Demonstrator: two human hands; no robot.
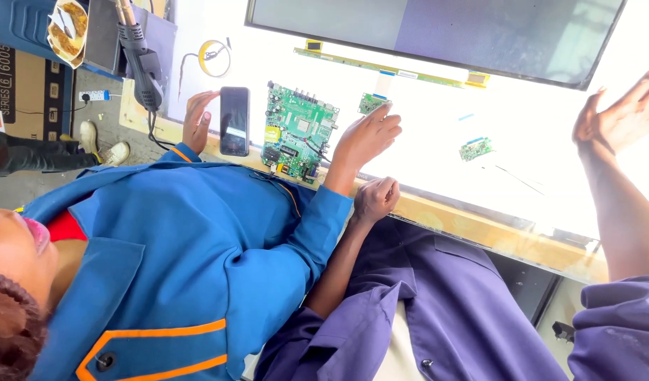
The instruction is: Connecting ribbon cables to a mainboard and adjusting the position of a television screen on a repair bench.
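Note:
My left hand (376,198) is curled into a fist at the wooden edge of the table (479,229), with nothing seen in it. My right hand (618,113) hovers open, fingers spread, over the bright white backlit sheet (437,127). A co-worker in a blue coat stands close on my left. One of that person's hands (366,136) rests beside a large green circuit board (296,130) and reaches toward a small green board (372,103). The co-worker's other hand (199,116) touches a black phone (234,121).
A dark display panel (437,28) lies at the far side with a thin strip board (381,67) along its edge. Another small green board (475,148) sits on the white sheet. A black hot-air tool (142,63), a solder reel (213,58) and a cardboard box (14,77) are at the left.

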